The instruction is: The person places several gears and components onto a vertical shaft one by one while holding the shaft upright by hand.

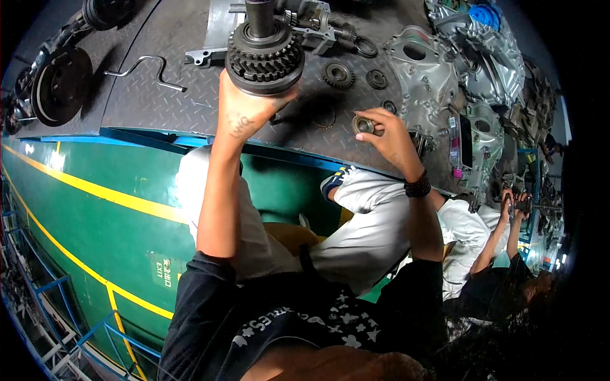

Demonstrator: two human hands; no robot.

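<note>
Left hand (244,111) clasps dark steel stacked gear cluster on shaft (264,54), upper centre — shaft axis upright. Right hand (387,136) pinches small silvery ring gear (363,124), just right and lower — apart.

The left hand (244,108) is raised at upper centre of the frame, forearm running straight up from the lower middle, fingers wrapped closed and thumb out. The right hand (387,136) sits right of centre, lower, fingers pinched shut, wrist bent inward with a dark band.
</note>
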